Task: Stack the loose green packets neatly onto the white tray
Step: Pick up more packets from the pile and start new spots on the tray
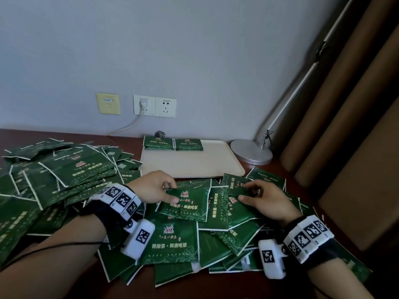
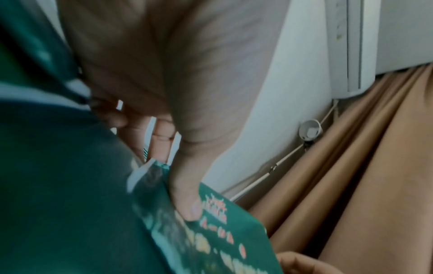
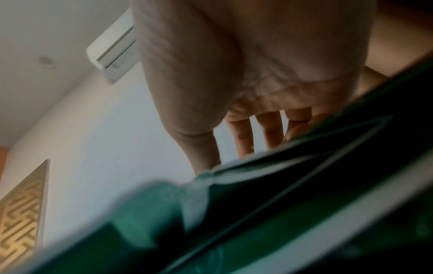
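Glossy foil-like green packets (image 1: pixel 183 203) cover a dark polished wood surface (image 1: pixel 129 139). Beside the matt white plastic tray (image 1: pixel 194 165) stands a brushed metal lamp base (image 1: pixel 251 151).

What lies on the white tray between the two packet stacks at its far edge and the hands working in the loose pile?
In the head view, only bare tray lies between the two stacks and the tray's near rim; loose packets fill the rest up to the left hand and right hand.
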`<state>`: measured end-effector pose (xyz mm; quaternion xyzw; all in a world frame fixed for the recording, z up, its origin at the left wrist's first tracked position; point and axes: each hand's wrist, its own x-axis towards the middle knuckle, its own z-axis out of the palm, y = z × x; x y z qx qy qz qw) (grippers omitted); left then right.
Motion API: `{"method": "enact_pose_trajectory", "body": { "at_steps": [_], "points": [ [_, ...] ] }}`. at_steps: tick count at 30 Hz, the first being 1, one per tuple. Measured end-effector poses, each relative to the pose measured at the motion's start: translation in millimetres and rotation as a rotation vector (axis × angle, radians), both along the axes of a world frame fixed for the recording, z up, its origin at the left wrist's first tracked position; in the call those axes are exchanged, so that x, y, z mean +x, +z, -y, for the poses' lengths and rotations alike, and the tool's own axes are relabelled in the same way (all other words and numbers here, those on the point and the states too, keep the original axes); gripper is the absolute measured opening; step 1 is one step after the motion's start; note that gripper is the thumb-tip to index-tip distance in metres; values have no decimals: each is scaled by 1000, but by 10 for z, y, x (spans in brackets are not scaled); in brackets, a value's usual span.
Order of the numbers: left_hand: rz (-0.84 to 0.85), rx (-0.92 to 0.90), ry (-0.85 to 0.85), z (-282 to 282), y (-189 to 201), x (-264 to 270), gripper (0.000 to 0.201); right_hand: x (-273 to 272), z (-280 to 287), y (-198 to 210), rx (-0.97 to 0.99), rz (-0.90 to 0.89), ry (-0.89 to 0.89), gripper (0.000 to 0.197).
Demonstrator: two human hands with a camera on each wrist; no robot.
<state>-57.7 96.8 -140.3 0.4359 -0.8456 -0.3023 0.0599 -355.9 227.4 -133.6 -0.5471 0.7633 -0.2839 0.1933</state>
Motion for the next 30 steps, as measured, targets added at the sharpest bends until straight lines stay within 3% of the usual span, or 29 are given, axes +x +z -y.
{"method": "enact_pose_trajectory", "body": {
  "at_steps": [4, 12, 18, 22, 26, 30],
  "points": [
    [-93, 21, -5, 134, 119, -27, 12, 60, 20, 90, 0, -48, 26, 37],
    [-217, 89, -72, 468, 419, 0, 7, 322, 28, 272, 13, -160, 186, 41],
    [-434, 91, 33, 541, 427, -19, 11, 475, 246, 510, 243, -337, 376, 41],
    [-537, 56, 100, 552, 457, -14, 9, 559, 508, 506, 335, -375, 424, 53],
    [-463, 17, 95, 500, 518, -13, 15, 604, 655, 396, 393, -341, 466, 70],
    [-259, 11, 20, 466, 535, 12, 24, 594, 666, 356, 309, -231, 466, 64]
  ]
}}
